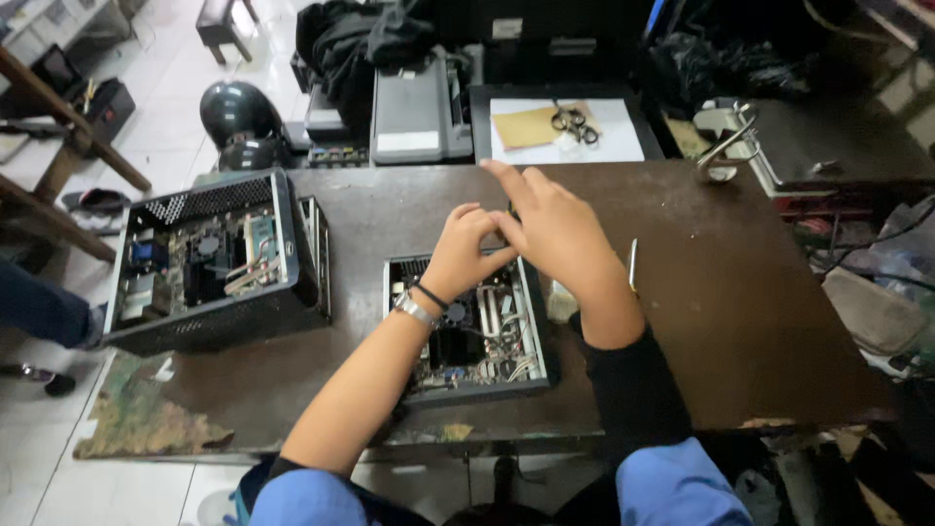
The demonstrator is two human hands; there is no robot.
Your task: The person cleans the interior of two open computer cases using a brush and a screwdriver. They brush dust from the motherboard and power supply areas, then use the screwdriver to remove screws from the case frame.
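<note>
- The worn brown table [682,321] carries everything I see; its near left corner is chipped and flaking.
- A larger black computer case [209,258] stands tipped at the left end, open side up, so its board and cabling are exposed; I judge it was set clear of the work.
- The small open chassis [472,331] lies flat at the middle of the table, directly in front of me, lid off, board and wire bundles facing up, which puts its far edge within easy reach.
- My right hand [560,229] hovers over that far edge, index finger stretched forward, the other fingers loosely spread; I cannot tell whether it grips anything.
- My left hand [463,248], with a watch and a dark band at the wrist, is curled, fingertips meeting the right hand at the chassis rim. The two hands are together; what lies between them is hidden.
- A slim metal tool [633,265] lies on the table just right of my right forearm, untouched.
- Scissors [573,121] rest on paper beyond the table.
</note>
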